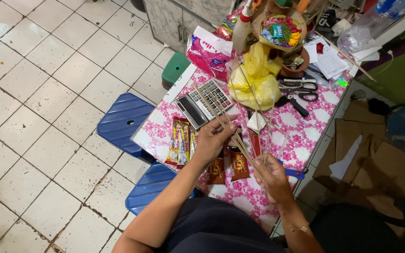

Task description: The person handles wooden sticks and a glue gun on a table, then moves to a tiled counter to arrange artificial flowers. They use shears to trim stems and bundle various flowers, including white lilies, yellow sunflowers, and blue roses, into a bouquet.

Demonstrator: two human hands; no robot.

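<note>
My right hand [272, 177] grips the lower ends of a bundle of thin bamboo skewers [230, 122] that fan upward over a table with a pink floral cloth [305, 136]. My left hand [213, 137] pinches one of those skewers higher up. Under my hands lie several snack packets [180, 142] and two brown sachets [228, 167]. A grey calculator [201, 104] lies just beyond my left hand. A small blue tool [294, 174] lies beside my right hand.
A yellow plastic bag [255, 77], black scissors [298, 91], a pink bag [208, 51], a basket of wrapped sweets [280, 29] and papers [330, 61] crowd the table's far end. Two blue stools [123, 121] stand on the tiled floor at left. Cardboard [376, 154] lies at right.
</note>
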